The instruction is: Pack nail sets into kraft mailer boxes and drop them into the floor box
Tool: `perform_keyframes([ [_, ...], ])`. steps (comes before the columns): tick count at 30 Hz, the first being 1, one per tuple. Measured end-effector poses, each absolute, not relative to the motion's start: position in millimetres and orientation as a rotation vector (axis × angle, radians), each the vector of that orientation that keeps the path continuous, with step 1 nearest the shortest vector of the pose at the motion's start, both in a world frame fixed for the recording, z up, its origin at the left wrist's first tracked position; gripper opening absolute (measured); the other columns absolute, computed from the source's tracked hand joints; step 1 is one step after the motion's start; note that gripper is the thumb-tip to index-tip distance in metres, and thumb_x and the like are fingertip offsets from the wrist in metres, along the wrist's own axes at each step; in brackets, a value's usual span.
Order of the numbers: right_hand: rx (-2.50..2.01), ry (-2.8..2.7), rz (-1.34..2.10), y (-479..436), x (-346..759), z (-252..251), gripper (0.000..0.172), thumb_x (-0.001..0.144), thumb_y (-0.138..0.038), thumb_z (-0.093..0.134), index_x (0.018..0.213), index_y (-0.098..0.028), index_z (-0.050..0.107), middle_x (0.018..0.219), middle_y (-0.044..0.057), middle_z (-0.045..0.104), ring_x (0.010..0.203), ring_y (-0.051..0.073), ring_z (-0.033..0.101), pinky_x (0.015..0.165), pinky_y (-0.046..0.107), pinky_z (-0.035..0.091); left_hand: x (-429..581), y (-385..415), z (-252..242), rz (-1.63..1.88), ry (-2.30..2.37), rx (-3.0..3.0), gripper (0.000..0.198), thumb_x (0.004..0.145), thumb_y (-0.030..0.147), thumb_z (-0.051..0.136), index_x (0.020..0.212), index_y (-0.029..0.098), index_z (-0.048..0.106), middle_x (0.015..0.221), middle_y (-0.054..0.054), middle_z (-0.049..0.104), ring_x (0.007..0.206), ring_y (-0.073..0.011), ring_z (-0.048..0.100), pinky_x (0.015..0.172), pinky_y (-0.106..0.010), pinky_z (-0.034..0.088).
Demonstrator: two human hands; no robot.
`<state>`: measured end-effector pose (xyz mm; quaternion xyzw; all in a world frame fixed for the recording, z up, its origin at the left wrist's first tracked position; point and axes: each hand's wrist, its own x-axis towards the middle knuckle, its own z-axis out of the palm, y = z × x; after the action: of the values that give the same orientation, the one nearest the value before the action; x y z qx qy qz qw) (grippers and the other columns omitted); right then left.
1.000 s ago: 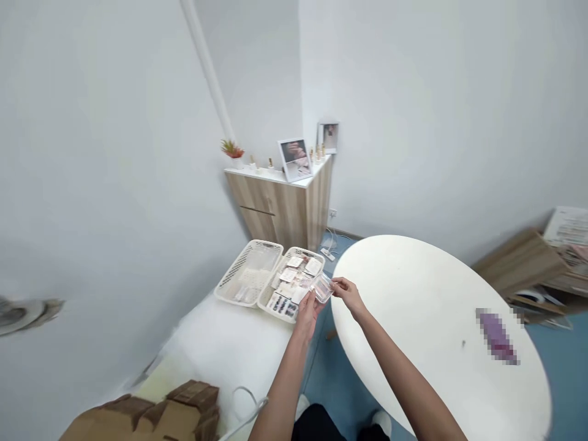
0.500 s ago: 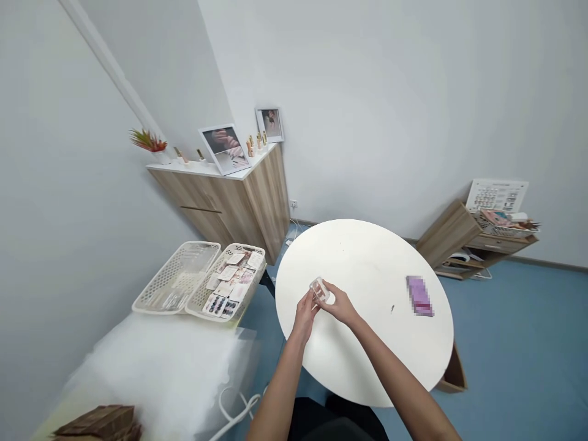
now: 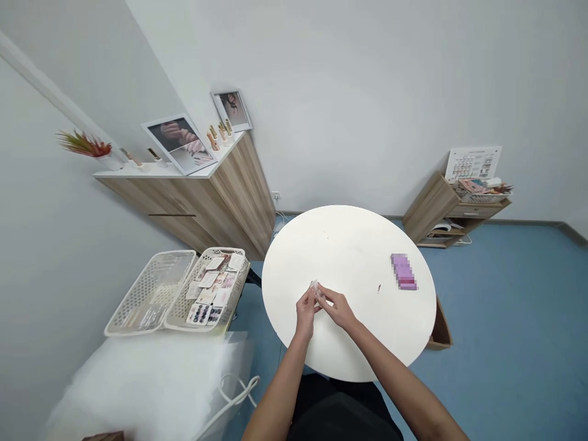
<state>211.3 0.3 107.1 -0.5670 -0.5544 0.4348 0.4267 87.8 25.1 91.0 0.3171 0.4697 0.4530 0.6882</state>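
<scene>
A small clear plastic packet [image 3: 315,288] is held just above the near part of a round white table [image 3: 349,239], pinched between the closed fingertips of the left hand [image 3: 305,310] and the right hand [image 3: 339,307]. Its contents (perhaps a pale insert) cannot be made out. A purple rectangular object [image 3: 403,271] is seen well apart on the tabletop. A white perforated plastic basket [image 3: 238,293] of cards is set off the table's left edge.

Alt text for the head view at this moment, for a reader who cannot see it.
The person's left hand and right hand together hold a small clear packet above the near part of a round white table. A purple object lies further right on the table; a white basket filled with cards sits to the left.
</scene>
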Motion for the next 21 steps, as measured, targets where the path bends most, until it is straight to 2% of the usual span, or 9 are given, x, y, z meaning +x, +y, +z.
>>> perform_keyframes([
  [6,-1.395,-1.288,1.089,-0.7,209.2,95.6,0.051,0.087,-0.048,0.056,0.134,-0.028,0.056,0.123,0.002,0.068,0.105,0.025,0.066,0.094,0.042,0.052,79.9,29.3,86.7,0.956,1.033,0.769,0.064,0.075,0.061,0.069,0.121,0.016,0.066,0.117,-0.016,0.068,0.107,-0.0319,0.066,0.084,-0.044,0.058],
  [11,-1.334,-1.149,1.171,1.5,211.8,94.4,0.051,0.088,-0.054,0.053,0.132,-0.028,0.059,0.129,0.001,0.064,0.123,0.028,0.056,0.106,0.045,0.043,75.2,33.7,82.2,0.952,1.064,0.684,0.068,0.08,0.066,0.06,0.124,0.014,0.062,0.122,-0.02,0.065,0.105,-0.0311,0.067,0.08,-0.044,0.059],
  [14,-1.307,-1.106,1.261,5.0,217.2,93.9,0.053,0.087,-0.057,0.054,0.132,-0.029,0.058,0.133,0.001,0.061,0.128,0.027,0.051,0.105,0.047,0.043,72.5,38.7,81.4,0.898,1.025,0.664,0.066,0.082,0.065,0.059,0.127,0.017,0.059,0.13,-0.019,0.061,0.109,-0.0308,0.065,0.083,-0.045,0.058],
  [18,-1.359,-1.051,1.333,9.7,228.4,80.6,0.051,0.085,-0.061,0.053,0.124,-0.03,0.064,0.131,0.002,0.063,0.123,0.026,0.056,0.098,0.046,0.049,69.7,46.2,67.2,0.804,1.024,0.63,0.059,0.086,0.065,0.053,0.127,0.024,0.059,0.138,-0.014,0.055,0.118,-0.0294,0.059,0.086,-0.045,0.057],
  [21,-1.508,-0.927,1.279,10.6,239.0,60.7,0.047,0.08,-0.061,0.059,0.104,-0.024,0.073,0.112,0.007,0.072,0.105,0.026,0.066,0.089,0.043,0.054,69.6,51.1,44.4,0.769,1.17,0.662,0.053,0.085,0.062,0.055,0.119,0.022,0.065,0.128,-0.015,0.062,0.113,-0.0271,0.062,0.083,-0.039,0.057],
])
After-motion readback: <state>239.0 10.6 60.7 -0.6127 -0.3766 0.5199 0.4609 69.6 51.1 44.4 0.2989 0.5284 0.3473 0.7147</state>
